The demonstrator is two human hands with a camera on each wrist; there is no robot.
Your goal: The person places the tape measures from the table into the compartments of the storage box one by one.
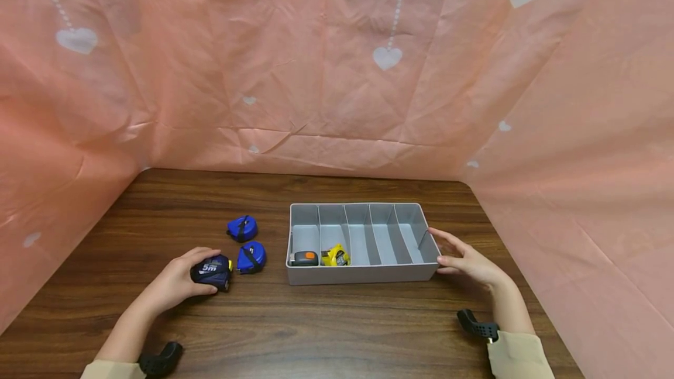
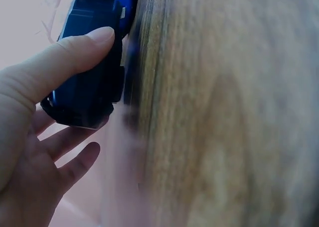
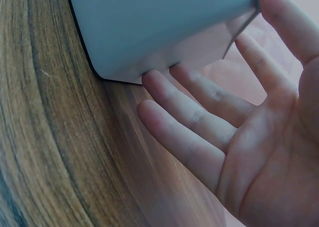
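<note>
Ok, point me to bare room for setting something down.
The table is bare in front of the gray tray, between the forearms; the tray's three right-hand compartments are empty too. It's crowded left of the tray, where two blue tape measures sit beside the dark tape measure in the left hand.

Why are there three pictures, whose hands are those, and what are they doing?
There's no robot here, just a person's two bare hands. The big picture comes from a camera on the person's head, looking forward and down. The other two come from little cameras on the wrists, each looking at one hand up close.

On the brown wooden table, the left hand holds a dark blue tape measure marked 5m. Beside it lie two brighter blue tape measures. The right hand holds nothing; its fingers touch the end of a grey tray with five compartments. Inside are a black-and-orange tape measure and a yellow tape measure, each in its own compartment.
</note>
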